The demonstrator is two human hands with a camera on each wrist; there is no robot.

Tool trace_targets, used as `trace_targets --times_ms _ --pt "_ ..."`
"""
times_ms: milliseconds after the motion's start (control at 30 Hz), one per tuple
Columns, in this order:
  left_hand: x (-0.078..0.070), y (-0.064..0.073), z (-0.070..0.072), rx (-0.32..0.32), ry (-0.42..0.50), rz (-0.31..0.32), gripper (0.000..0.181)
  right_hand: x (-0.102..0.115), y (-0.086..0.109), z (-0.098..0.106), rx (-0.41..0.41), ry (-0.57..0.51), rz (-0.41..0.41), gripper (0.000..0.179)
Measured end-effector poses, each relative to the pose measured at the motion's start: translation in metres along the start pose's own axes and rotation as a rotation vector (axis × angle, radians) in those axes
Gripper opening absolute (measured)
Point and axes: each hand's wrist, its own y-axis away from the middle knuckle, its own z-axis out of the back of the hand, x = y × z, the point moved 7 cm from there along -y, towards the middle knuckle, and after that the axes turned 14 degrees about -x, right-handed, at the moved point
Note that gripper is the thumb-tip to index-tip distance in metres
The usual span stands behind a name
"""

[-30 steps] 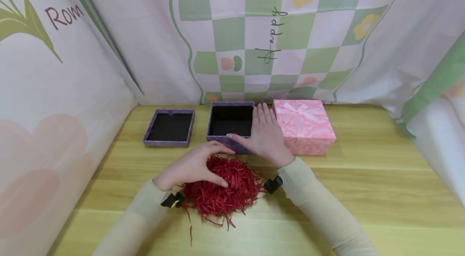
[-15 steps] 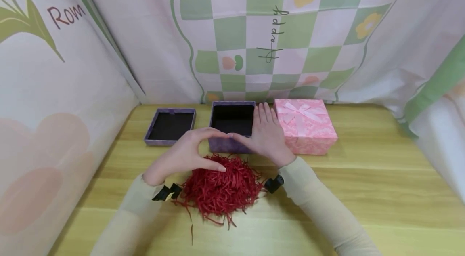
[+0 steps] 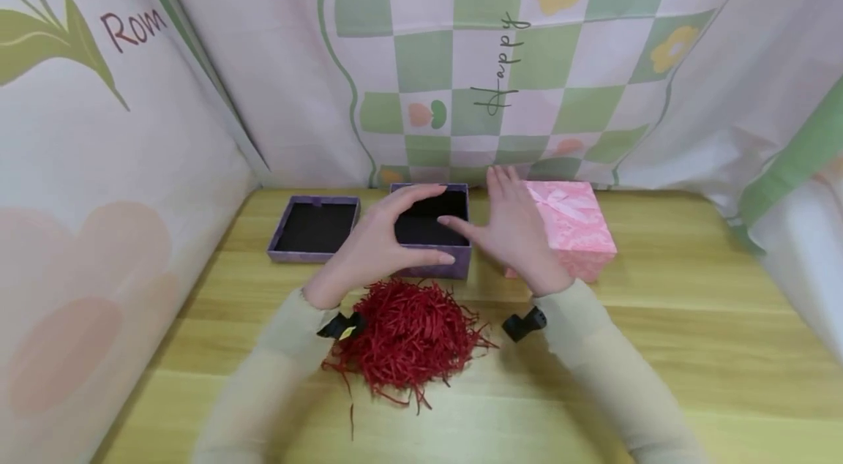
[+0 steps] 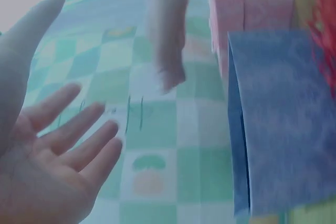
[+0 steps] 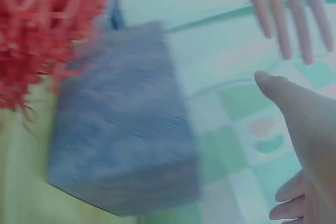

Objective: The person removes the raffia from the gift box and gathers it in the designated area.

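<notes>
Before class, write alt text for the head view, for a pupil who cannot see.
A person's left hand and right hand hover, empty, near an open purple box; red shreds lie in front, a lid at left, a pink box at right.

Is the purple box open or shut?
Open. The purple box shows its black inside, and the matching shallow lid lies apart from it.

This is a curtained table nook; whether it stands in a home or a studio cannot be told. Floral fabric (image 3: 138, 146) hangs at the left of the frame and a green-checked curtain (image 3: 484, 58) fills the upper middle, both bordering a wood-grain tabletop (image 3: 698, 303) below.
</notes>
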Motion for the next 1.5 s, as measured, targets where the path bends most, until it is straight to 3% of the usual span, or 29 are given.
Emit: trace_targets --times_ms 300,500,700,833,967,1033,1200,1300,1500 --pt "0.005 -0.04 -0.063 0.015 0.081 0.191 0.101 -0.061 0.013 0.046 0.003 -0.169 -0.199 0.117" --pt "0.01 -0.05 -0.11 0.007 0.136 0.293 0.111 -0.105 0.02 0.059 0.032 -0.221 -0.246 0.11" --pt "0.019 -0.047 -0.152 -0.029 0.217 0.308 0.118 -0.141 0.031 0.064 0.096 -0.238 -0.297 0.106" --pt "0.028 -0.044 -0.172 -0.07 0.331 0.269 0.118 -0.154 0.04 0.062 0.15 -0.249 -0.315 0.104" --pt "0.043 -0.034 -0.184 -0.068 0.258 0.328 0.122 -0.163 0.051 0.054 0.176 -0.296 -0.341 0.105" --pt "0.052 -0.028 -0.189 -0.052 0.193 0.388 0.127 -0.167 0.057 0.049 0.175 -0.337 -0.352 0.106" --pt "0.059 -0.022 -0.196 -0.037 0.174 0.455 0.133 -0.175 0.066 0.039 0.13 -0.46 -0.316 0.106" --pt "0.059 -0.022 -0.199 -0.045 0.182 0.437 0.131 -0.179 0.07 0.035 0.116 -0.503 -0.305 0.108" --pt "0.055 -0.024 -0.203 -0.042 0.229 0.367 0.13 -0.184 0.077 0.027 0.097 -0.528 -0.363 0.114"
